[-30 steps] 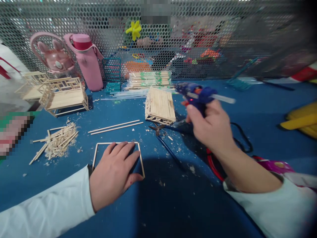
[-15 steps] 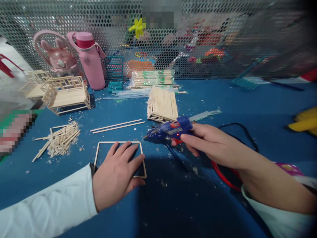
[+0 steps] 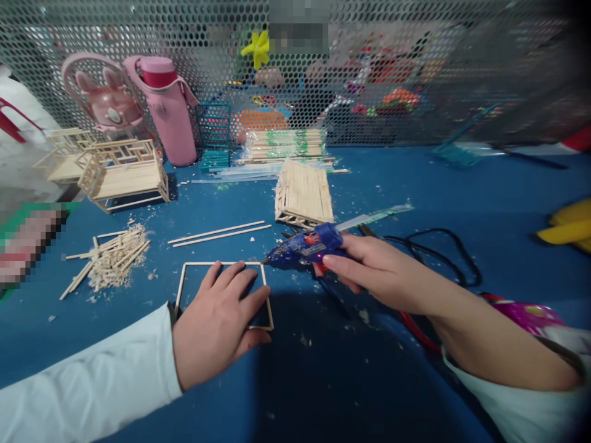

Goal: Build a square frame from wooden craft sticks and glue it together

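Note:
A rectangular frame of thin wooden sticks (image 3: 183, 282) lies on the blue table. My left hand (image 3: 221, 320) rests flat over it, fingers spread, with fingertips at its far and right sides. My right hand (image 3: 376, 267) is wrapped round a blue glue gun (image 3: 300, 247) with a clear glue stick (image 3: 376, 215) in its back. The gun's nozzle is at the frame's far right corner; whether it touches is too small to tell. Two loose sticks (image 3: 221, 234) lie beyond the frame. A slatted wooden panel (image 3: 305, 192) stands behind the gun.
A pile of short sticks (image 3: 115, 258) lies at left, with a small wooden bench (image 3: 127, 178) behind it. A pink bottle (image 3: 170, 117) stands near the perforated metal screen (image 3: 369, 74). At right are a black cable (image 3: 455, 234) and a yellow object (image 3: 567, 227).
My right hand has moved left with the glue gun, bringing its nozzle to the frame's far right corner. My left hand has stayed in place.

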Tool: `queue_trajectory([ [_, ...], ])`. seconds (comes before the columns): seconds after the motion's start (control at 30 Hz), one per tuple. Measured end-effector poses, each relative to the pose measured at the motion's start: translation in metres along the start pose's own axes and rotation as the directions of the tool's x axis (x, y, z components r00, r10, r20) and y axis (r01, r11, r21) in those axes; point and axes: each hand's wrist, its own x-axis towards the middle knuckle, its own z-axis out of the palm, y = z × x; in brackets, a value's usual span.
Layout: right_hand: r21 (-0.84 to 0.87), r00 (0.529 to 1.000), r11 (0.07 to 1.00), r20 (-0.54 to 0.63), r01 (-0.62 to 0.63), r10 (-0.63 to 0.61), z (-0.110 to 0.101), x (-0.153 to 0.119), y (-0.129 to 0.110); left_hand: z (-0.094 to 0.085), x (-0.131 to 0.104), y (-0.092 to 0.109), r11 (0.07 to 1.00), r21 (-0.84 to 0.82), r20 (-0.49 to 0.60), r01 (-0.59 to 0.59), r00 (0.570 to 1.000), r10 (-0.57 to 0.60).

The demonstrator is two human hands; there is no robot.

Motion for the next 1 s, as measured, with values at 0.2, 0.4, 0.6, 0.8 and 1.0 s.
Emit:
queue_trajectory([
  [0.2,-0.011,1.0,1.0,0.006,0.003,-0.003,-0.0002,-0.0007,-0.0042,0.0009,-0.0008,-0.0006,1.0,0.002,-0.003,0.002,1.0,-0.002],
  [0.4,-0.017,1.0,1.0,0.002,0.001,-0.001,-0.0014,-0.0002,-0.0036,0.0014,0.0,-0.0005,1.0,-0.006,-0.003,0.005,1.0,-0.005],
  [0.6,-0.015,1.0,1.0,-0.005,0.013,-0.013,-0.0002,-0.0004,-0.0032,0.0016,0.0005,-0.0007,1.0,-0.014,-0.01,0.002,1.0,-0.002],
  [0.8,-0.015,0.999,0.999,-0.011,0.034,-0.035,0.0,-0.001,-0.004,0.0001,-0.0004,-0.0004,1.0,-0.015,-0.015,0.005,1.0,-0.005],
  [1.0,-0.024,0.997,0.998,-0.039,0.062,-0.063,-0.0002,-0.0006,-0.0056,0.0028,0.0002,-0.0005,1.0,-0.011,-0.011,0.004,1.0,-0.004],
])
